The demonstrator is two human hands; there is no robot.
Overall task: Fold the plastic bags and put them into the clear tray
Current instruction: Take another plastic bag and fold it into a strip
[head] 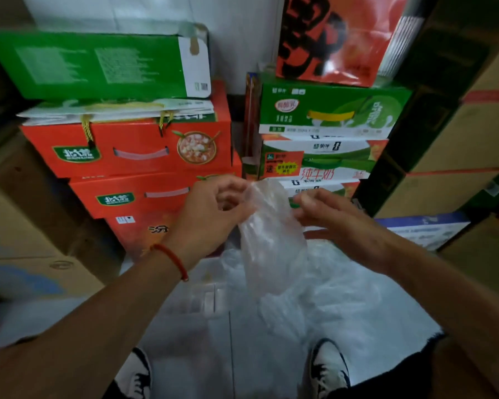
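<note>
Stacked cartons crowd the far wall of your storage corner, and you stand on a pale floor [202,355]. Your left hand [211,214] has its fingers curled, pinching the top left edge of a clear plastic bag [271,234]; your right hand [337,223] pinches the top right edge between thumb and fingers. You hold the bag up between both hands, hanging down and slightly crumpled. A red string bracelet [172,260] circles your left wrist. Directly below the bag, a loose heap of plastic bags [329,289] lies on the floor, and left of that heap sits the clear tray [202,295]. Orange gift boxes [133,151] stack far left, green milk cartons [323,110] far right. Your sneakers [329,367] show at the near edge.
</note>
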